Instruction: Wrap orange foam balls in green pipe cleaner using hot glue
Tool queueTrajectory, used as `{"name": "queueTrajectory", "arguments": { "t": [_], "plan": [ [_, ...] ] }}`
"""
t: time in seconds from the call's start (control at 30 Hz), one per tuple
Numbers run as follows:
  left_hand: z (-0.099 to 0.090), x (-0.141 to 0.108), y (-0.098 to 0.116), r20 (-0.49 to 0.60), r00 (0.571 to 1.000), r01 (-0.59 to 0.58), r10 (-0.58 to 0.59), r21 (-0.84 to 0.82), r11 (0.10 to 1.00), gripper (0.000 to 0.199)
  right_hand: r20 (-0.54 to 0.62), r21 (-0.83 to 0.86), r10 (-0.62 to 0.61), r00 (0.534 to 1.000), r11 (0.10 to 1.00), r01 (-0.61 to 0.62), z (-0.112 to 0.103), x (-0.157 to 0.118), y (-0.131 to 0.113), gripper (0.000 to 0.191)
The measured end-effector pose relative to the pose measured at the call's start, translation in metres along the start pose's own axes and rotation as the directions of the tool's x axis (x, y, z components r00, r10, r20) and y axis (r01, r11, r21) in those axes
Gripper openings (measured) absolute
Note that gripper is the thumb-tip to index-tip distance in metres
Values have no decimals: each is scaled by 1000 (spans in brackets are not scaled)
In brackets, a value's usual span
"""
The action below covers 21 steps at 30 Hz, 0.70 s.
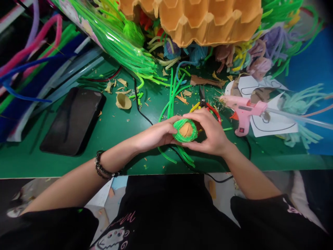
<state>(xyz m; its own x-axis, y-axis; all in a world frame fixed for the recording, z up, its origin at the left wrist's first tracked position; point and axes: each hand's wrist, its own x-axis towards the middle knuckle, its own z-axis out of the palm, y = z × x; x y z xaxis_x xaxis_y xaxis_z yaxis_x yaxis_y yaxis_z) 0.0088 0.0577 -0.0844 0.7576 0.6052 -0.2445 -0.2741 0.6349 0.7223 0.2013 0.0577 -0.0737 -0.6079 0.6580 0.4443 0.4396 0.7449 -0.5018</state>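
Observation:
Between my two hands is a small egg-carton cup (186, 130), its brown inside facing up and its outside wrapped in fuzzy green pipe cleaner. My left hand (161, 133) grips the cup's left side, thumb at the rim. Around the right side curve the fingers and thumb of my right hand (210, 130). Loose green pipe cleaners (171, 93) lie on the table beyond and beneath the hands. Just past my right hand rest scissors (202, 99) with red and yellow handles, partly hidden by it.
A pink glue gun (243, 109) lies at right on white paper cutouts (275, 121). A black phone (74, 119) is at left. Egg-carton trays (208, 24) and bundled green pipe cleaners (125, 55) fill the back. A black cord (139, 104) crosses the green table (130, 132).

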Motion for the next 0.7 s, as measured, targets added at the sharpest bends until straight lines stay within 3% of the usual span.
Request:
{"name": "queueTrajectory", "arguments": {
  "t": [0.3, 0.5, 0.7],
  "plan": [
    [0, -2, 1, -85, 996, 38, -20, 222, 974, 56, -10, 4, -78, 997, 997, 78, -3, 1, -4, 53],
    [3, -3, 4, -120, 982, -70, 145, 481, 874, 45, 26, -66, -91, 996, 994, 92, -1, -3, -4, 51],
    [7, -3, 6, -207, 965, 9, 159, 635, 772, 48, 57, -110, -101, 993, 988, 106, -3, -2, -3, 51]
  ]
}}
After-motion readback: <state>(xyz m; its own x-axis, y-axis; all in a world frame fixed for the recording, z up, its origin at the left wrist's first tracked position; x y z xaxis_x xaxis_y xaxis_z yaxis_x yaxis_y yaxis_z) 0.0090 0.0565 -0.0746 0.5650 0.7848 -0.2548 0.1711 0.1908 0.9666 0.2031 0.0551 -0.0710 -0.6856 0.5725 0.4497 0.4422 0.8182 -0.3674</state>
